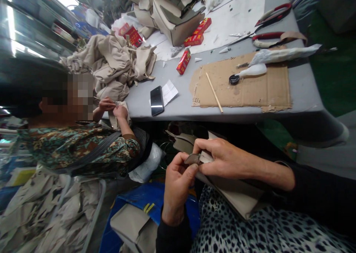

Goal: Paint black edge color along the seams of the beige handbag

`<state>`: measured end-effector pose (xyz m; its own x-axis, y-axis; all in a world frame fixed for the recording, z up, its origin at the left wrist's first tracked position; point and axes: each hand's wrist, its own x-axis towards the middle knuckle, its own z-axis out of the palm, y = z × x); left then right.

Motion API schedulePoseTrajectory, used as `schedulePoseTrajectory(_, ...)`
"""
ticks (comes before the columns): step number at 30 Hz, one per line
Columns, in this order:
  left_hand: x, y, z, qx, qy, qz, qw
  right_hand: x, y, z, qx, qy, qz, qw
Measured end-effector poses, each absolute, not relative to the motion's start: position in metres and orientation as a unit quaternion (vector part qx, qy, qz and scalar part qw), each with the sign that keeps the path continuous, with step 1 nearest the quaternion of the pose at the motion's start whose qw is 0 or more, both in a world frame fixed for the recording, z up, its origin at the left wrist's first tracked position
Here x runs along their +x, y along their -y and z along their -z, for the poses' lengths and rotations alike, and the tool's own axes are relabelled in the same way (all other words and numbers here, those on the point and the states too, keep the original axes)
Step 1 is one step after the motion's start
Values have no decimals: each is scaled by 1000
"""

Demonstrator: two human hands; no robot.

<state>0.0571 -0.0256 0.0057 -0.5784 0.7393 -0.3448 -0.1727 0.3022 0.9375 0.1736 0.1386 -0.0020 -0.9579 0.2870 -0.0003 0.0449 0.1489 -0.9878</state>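
Over my lap lies a grey-beige bag piece (pixel 239 199), which looks like leather, with its upper end between my hands. My left hand (pixel 178 178) pinches a small flap at that end between thumb and fingers. Close beside it, my right hand (pixel 222 158) is closed on the piece's edge, fingertips nearly touching those of the left. A second grey-beige part (pixel 185 142) sticks out behind the fingers. What exactly lies under my fingertips is hidden.
Ahead is a grey table (pixel 172 114) with a cardboard sheet (pixel 250 93), a wooden stick (pixel 214 92), a phone (pixel 157 101), red boxes (pixel 183 61) and scissors (pixel 274 15). At left a co-worker (pixel 83 145) handles beige fabric. A blue bin (pixel 119 201) holds bag pieces.
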Motion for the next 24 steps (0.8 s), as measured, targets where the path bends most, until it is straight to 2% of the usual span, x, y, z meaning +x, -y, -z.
schedulePoseTrajectory(3, 52, 30, -5, 225, -679, -545, 437, 175, -139, 1, -116, 749, -646, 89)
schedulePoseTrajectory(17, 53, 32, 6, 248, -684, -537, 427, 172, -137, 3, -118, 720, -681, 63)
schedulePoseTrajectory(24, 58, 27, 2, 249, -720, -541, 356, 171, -137, 1, -116, 733, -668, 58)
